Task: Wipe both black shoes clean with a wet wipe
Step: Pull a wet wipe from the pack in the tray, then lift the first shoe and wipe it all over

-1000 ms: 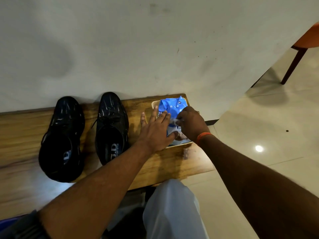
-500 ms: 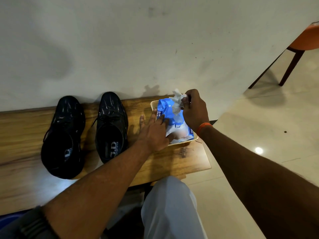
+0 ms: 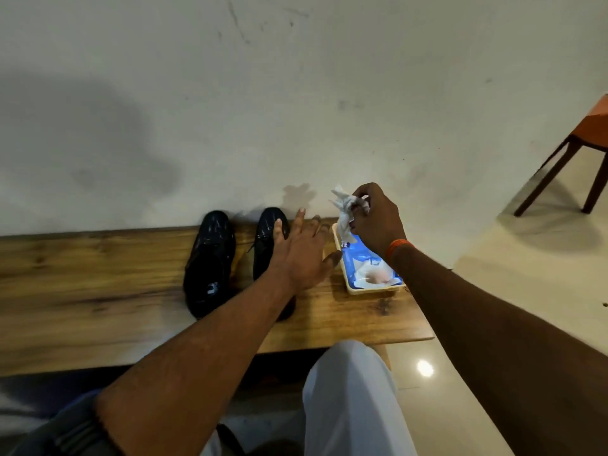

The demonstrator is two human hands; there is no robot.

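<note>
Since the earlier frame the right hand (image 3: 375,218) has lifted the wet wipe (image 3: 343,213), pinched, above the blue pack (image 3: 365,258), while the left hand (image 3: 302,255), fingers spread, leaves it toward the black shoes (image 3: 210,261) at left, probably to steady one for wiping.

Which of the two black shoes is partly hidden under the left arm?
The right-hand shoe, the one nearer the wipes pack. The left hand and forearm cross over it, while the other shoe shows fully.

right shoe (image 3: 267,238) behind left hand (image 3: 304,255)
</note>
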